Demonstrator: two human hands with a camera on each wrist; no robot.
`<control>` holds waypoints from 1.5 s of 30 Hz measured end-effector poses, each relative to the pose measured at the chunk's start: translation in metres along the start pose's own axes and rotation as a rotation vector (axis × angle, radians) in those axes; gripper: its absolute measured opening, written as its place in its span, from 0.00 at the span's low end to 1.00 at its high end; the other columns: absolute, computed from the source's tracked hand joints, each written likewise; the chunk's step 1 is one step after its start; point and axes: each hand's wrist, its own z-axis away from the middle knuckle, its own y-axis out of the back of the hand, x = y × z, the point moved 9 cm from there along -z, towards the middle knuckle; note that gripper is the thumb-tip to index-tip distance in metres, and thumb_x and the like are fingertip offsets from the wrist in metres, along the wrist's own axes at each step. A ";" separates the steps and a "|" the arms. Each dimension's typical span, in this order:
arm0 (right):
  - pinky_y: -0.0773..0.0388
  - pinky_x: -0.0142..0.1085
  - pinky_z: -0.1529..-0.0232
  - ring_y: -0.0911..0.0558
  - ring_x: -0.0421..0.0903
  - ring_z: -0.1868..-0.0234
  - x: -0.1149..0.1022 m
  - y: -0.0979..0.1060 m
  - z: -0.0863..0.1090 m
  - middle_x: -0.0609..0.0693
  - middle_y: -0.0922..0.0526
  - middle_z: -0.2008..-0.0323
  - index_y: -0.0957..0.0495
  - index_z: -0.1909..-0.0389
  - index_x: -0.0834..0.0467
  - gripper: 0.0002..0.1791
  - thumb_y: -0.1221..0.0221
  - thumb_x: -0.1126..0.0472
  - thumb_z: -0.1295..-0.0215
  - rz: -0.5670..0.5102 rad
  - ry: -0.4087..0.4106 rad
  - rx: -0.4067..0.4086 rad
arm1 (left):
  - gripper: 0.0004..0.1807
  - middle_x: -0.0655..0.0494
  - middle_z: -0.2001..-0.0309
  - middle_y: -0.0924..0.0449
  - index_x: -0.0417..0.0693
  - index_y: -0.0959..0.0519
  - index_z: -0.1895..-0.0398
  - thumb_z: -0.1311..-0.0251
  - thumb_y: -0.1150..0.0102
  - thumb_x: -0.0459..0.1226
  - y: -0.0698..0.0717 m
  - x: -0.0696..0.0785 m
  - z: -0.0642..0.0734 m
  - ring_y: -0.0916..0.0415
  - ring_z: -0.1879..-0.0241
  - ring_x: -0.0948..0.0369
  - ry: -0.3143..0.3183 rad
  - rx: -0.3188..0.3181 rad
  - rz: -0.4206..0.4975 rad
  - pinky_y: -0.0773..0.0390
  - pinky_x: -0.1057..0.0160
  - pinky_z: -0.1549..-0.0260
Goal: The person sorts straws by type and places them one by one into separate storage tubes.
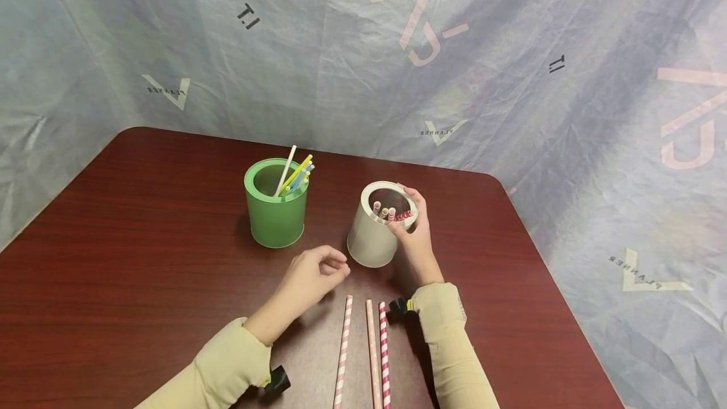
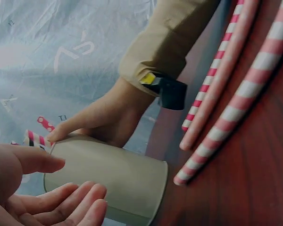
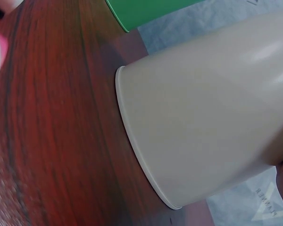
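Observation:
My right hand [image 1: 419,238] grips the upper right side of a beige metal pail [image 1: 369,238], thumb at the front of the rim and fingers round the far side. Several pink and red patterned paper straws [image 1: 392,214] stand inside that pail, their tops near rim height. Just left of it, my left hand [image 1: 312,276] hovers above the table with loosely bent fingers and nothing in them. In the left wrist view, the left fingers [image 2: 80,202] appear in front of the beige pail. The right wrist view has the pail's side filling much of it; most of the right hand is hidden there.
A green pail [image 1: 276,219] stands to the left, holding several white, yellow and blue straws [image 1: 298,175]. Three straws lie near the front: pink-striped [image 1: 343,349], plain-looking pink [image 1: 373,352] and red-striped [image 1: 385,352]. The dark red table [image 1: 142,257] backs onto a grey printed sheet [image 1: 318,49].

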 end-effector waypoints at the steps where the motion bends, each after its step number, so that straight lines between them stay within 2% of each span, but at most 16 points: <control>1: 0.28 0.24 0.44 0.30 0.40 0.39 0.000 0.000 0.000 0.46 0.34 0.34 0.44 0.33 0.59 0.39 0.40 0.69 0.47 0.001 -0.001 0.000 | 0.06 0.58 0.68 0.14 0.45 0.17 0.65 0.46 0.35 0.34 -0.003 -0.002 0.001 0.17 0.68 0.65 0.004 -0.015 -0.009 0.22 0.65 0.64; 10: 0.29 0.24 0.43 0.31 0.41 0.38 -0.002 -0.002 0.000 0.48 0.35 0.32 0.45 0.33 0.59 0.40 0.38 0.66 0.47 0.002 0.011 -0.007 | 0.12 0.57 0.71 0.19 0.39 0.21 0.62 0.49 0.33 0.34 -0.028 -0.010 0.016 0.23 0.72 0.67 -0.007 -0.214 -0.116 0.24 0.69 0.68; 16: 0.28 0.25 0.44 0.30 0.40 0.39 0.000 -0.001 -0.001 0.48 0.35 0.33 0.43 0.34 0.57 0.39 0.38 0.67 0.47 -0.010 0.006 -0.005 | 0.11 0.57 0.72 0.21 0.41 0.22 0.65 0.49 0.32 0.35 -0.037 -0.012 0.023 0.25 0.71 0.64 -0.024 -0.291 -0.200 0.25 0.66 0.69; 20: 0.27 0.25 0.45 0.29 0.40 0.40 0.002 0.000 -0.001 0.47 0.35 0.34 0.43 0.34 0.58 0.39 0.39 0.68 0.47 -0.014 0.001 -0.006 | 0.09 0.59 0.78 0.22 0.44 0.23 0.72 0.48 0.32 0.38 -0.046 -0.019 0.031 0.26 0.77 0.65 0.002 -0.363 -0.244 0.27 0.66 0.73; 24: 0.27 0.24 0.45 0.29 0.40 0.40 0.002 0.000 0.000 0.47 0.35 0.34 0.43 0.34 0.57 0.38 0.40 0.68 0.47 -0.016 0.003 -0.007 | 0.13 0.60 0.88 0.25 0.49 0.26 0.82 0.47 0.32 0.40 -0.054 -0.023 0.039 0.29 0.87 0.67 0.011 -0.418 -0.262 0.32 0.68 0.81; 29: 0.27 0.25 0.45 0.30 0.40 0.40 0.002 0.001 0.001 0.46 0.35 0.34 0.42 0.34 0.56 0.37 0.41 0.69 0.47 -0.012 -0.007 0.004 | 0.18 0.58 0.93 0.25 0.51 0.26 0.90 0.49 0.31 0.41 -0.061 -0.025 0.044 0.31 0.91 0.68 0.013 -0.428 -0.282 0.34 0.68 0.84; 36: 0.27 0.24 0.45 0.29 0.40 0.40 0.002 0.001 0.001 0.46 0.35 0.34 0.42 0.34 0.55 0.37 0.41 0.68 0.46 -0.012 -0.013 0.005 | 0.18 0.57 0.94 0.25 0.50 0.24 0.92 0.51 0.29 0.41 -0.065 -0.026 0.044 0.30 0.95 0.68 0.041 -0.427 -0.285 0.27 0.70 0.80; 42: 0.27 0.24 0.45 0.29 0.40 0.40 0.001 0.000 0.001 0.46 0.35 0.34 0.43 0.34 0.57 0.38 0.41 0.69 0.46 -0.014 -0.005 0.000 | 0.17 0.57 0.94 0.25 0.48 0.27 0.91 0.52 0.29 0.36 -0.071 -0.030 0.045 0.32 0.97 0.69 0.084 -0.436 -0.204 0.29 0.68 0.93; 45: 0.27 0.24 0.45 0.29 0.40 0.41 0.001 0.000 0.000 0.46 0.35 0.34 0.44 0.33 0.58 0.38 0.41 0.69 0.46 -0.010 -0.001 0.002 | 0.17 0.56 0.94 0.26 0.47 0.26 0.92 0.52 0.30 0.33 -0.073 -0.031 0.045 0.33 0.97 0.69 0.080 -0.446 -0.197 0.29 0.69 0.94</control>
